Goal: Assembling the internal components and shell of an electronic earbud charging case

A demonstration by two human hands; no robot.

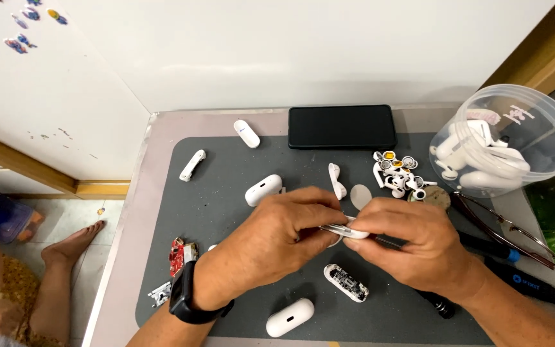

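**Tweezers at a small white part, both hands over the mat**

Step in hand: fine work on a small white earbud part, held above the middle of the grey mat. Right hand pinches the part between thumb and fingertips; fingers closed on it. Left hand grips metal tweezers, tips touching the part; fingers closed round the tweezers. Black watch on the left wrist.

Judgement: looks like mid-disassembly or reassembly, the part being picked at or prised. Next move likely needs a steady right-hand pinch and a small, controlled tweezer motion; a slip could drop or flick the part.

Around: an opened case with circuit board just below the hands, white case near the front edge, another white case behind the left hand. Red board at left. Cluster of earbud pieces behind the right hand. Black phone at the back of the surface. Clear tub of earbuds at right, glasses beside it. Another person's bare foot on the floor at left.
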